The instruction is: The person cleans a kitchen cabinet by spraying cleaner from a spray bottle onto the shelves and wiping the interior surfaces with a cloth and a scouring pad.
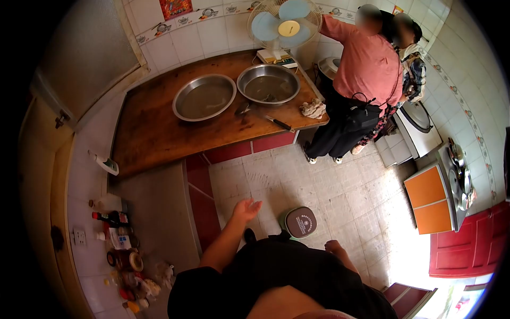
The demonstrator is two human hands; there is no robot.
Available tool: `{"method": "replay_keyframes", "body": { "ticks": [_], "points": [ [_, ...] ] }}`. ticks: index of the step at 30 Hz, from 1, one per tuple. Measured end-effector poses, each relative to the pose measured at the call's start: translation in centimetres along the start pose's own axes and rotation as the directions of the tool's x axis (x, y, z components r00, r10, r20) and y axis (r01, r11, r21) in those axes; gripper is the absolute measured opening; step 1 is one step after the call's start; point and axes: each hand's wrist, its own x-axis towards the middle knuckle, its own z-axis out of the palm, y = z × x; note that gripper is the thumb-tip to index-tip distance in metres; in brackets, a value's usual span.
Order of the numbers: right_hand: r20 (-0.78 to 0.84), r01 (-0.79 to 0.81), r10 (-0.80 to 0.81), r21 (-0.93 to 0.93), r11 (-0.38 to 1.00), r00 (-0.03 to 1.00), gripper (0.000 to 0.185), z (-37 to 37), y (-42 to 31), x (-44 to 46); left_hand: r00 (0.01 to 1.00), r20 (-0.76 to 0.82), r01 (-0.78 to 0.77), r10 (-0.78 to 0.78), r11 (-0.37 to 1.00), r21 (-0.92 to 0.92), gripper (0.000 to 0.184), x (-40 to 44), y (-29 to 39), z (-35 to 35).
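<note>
My left hand [247,210] is held out over the floor with its fingers stretched, nothing in it. Close by it, on the floor, stands a bin [300,222] with a dark lid and a green body. My right hand [333,246] hangs at my other side, fingers curled in, with no object showing. Ahead, a wooden counter [154,125] carries two wide metal basins: the left basin [204,98] and the right basin [269,85], which has a little dark stuff inside. A spatula [279,124] with a black handle lies in front of them, beside a crumpled cloth [313,109].
A fan [287,27] stands at the counter's back. Two people, one in a pink top [366,64], stand beyond its right end. Bottles and jars [125,250] crowd the left side counter. An orange cabinet [427,196] and a red door [467,242] are at right.
</note>
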Motion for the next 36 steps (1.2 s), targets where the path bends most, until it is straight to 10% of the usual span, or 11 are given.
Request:
{"method": "replay_keyframes", "body": {
  "ticks": [8, 16, 20, 24, 33, 36],
  "points": [
    [0.093, -0.096, 0.086, 0.109, 0.989, 0.992, 0.009, -2.0, -1.7, 0.4, 0.999, -0.035, -0.021, 0.020, 1.000, -0.017, 0.027, -1.1, 0.4, 0.2],
    [-0.001, 0.094, -0.102, -0.367, 0.926, 0.995, 0.020, -0.8, 0.6, 2.3, 0.998, -0.018, -0.058, 0.057, 0.998, -0.032, 0.025, -0.1, 0.8, -0.9],
    [0.043, -0.116, 0.108, 0.275, 0.955, 0.993, 0.006, -3.1, -1.9, 0.8, 0.998, -0.031, -0.065, 0.063, 0.997, -0.050, 0.024, -0.1, 0.8, -0.7],
    [-0.019, -0.193, 0.231, 0.486, 0.852, 0.973, 0.012, -1.9, -1.0, 1.2, 0.998, -0.044, -0.053, 0.051, 0.998, -0.044, 0.026, -0.7, 0.7, -0.2],
    [0.022, 0.014, -0.010, -0.183, 0.983, 1.000, 0.015, -2.5, 0.0, 1.4, 0.999, -0.025, -0.028, 0.027, 0.999, -0.039, 0.025, -1.1, 0.7, 0.1],
    [0.000, -0.056, 0.056, 0.020, 0.998, 0.998, 0.013, -2.8, 0.1, 1.6, 0.999, -0.041, -0.038, 0.036, 0.997, -0.066, 0.022, -1.5, 0.6, 0.3]
  ]
}}
